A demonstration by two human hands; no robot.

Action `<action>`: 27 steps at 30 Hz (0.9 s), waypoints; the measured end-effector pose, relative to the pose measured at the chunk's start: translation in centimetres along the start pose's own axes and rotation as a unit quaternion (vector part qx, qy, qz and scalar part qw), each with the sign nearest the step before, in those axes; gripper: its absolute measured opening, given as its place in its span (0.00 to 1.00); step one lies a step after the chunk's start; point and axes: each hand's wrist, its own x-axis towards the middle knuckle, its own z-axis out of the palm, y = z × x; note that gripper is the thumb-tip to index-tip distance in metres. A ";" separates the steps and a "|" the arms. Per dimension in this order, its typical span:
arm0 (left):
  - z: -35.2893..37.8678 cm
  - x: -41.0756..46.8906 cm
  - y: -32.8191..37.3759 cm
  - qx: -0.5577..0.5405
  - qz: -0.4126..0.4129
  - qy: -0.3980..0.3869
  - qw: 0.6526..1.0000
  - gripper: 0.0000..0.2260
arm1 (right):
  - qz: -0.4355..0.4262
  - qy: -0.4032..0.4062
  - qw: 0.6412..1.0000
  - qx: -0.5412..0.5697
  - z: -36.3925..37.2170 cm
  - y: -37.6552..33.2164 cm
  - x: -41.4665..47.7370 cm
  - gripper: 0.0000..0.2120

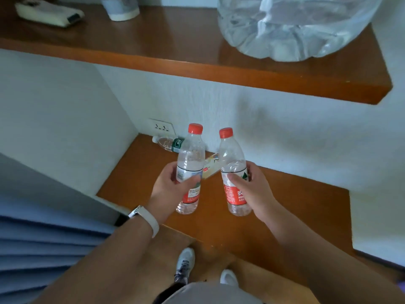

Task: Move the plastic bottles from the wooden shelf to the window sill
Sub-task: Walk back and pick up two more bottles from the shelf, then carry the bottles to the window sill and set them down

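My left hand (169, 185) grips a clear plastic bottle (190, 159) with a red cap and red label, held upright above the lower wooden shelf (295, 207). A second bottle of the same kind (232, 159) is in my right hand (252, 189), also upright, just to the right of the first. Another plastic bottle with a green label (169, 143) lies on its side at the back of the lower shelf, against the wall and behind the left bottle.
A small white and yellow box (211, 167) lies on the lower shelf between the two held bottles. The upper wooden shelf (197, 51) carries a large clear water jug (295, 27), a cup (120, 7) and a cream device (48, 13). A wall socket (162, 127) sits above the lying bottle. Blue fabric (43, 249) is at left.
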 end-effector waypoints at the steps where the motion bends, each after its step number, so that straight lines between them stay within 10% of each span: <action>1: -0.2 -0.4 0.0 -0.006 -0.009 0.018 1.000 0.23 | -0.003 -0.015 1.000 -0.001 0.2 -0.2 0.2 0.26; 27: -21.0 -16.5 -9.1 -0.169 -0.024 0.266 0.949 0.30 | -0.112 -0.315 0.940 -0.071 22.8 -5.4 -8.4 0.24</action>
